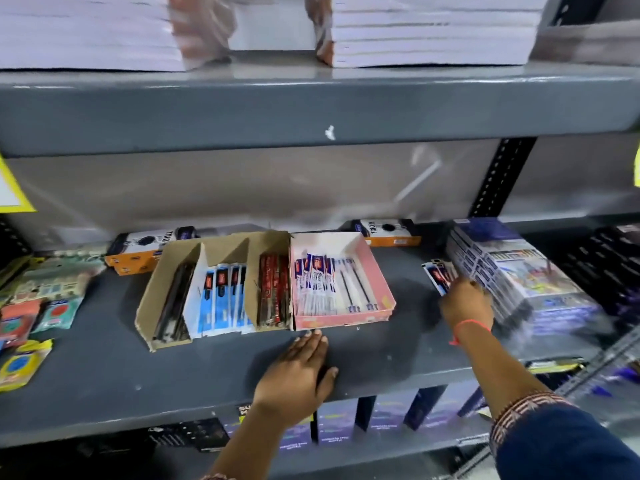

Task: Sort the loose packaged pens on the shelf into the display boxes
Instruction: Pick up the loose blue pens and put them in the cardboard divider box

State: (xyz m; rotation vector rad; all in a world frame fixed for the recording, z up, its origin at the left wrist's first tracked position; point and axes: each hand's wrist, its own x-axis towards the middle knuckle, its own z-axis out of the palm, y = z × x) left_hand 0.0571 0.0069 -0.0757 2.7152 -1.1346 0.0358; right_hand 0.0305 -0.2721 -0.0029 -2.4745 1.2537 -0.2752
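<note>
On the grey shelf (pixel 104 368) stands a brown cardboard display box (pixel 149 306) with three slots: dark pens on the left, blue-packed pens in the middle, red-packed pens on the right. Touching its right side is a pink display box (pixel 377 271) half filled with white-and-blue packaged pens. My left hand (pixel 298 372) lies flat on the shelf just in front of the pink box, fingers apart, holding nothing. Further right, my right hand (pixel 465 299) grips several loose packaged pens (pixel 437 275) beside a stack of wrapped packs.
A tilted stack of plastic-wrapped stationery packs (pixel 519 271) fills the right of the shelf. Two orange-and-white boxes (pixel 138 251) stand behind the display boxes. Carded small items (pixel 38 299) lie at the left. Paper stacks (pixel 433 29) sit on the shelf above.
</note>
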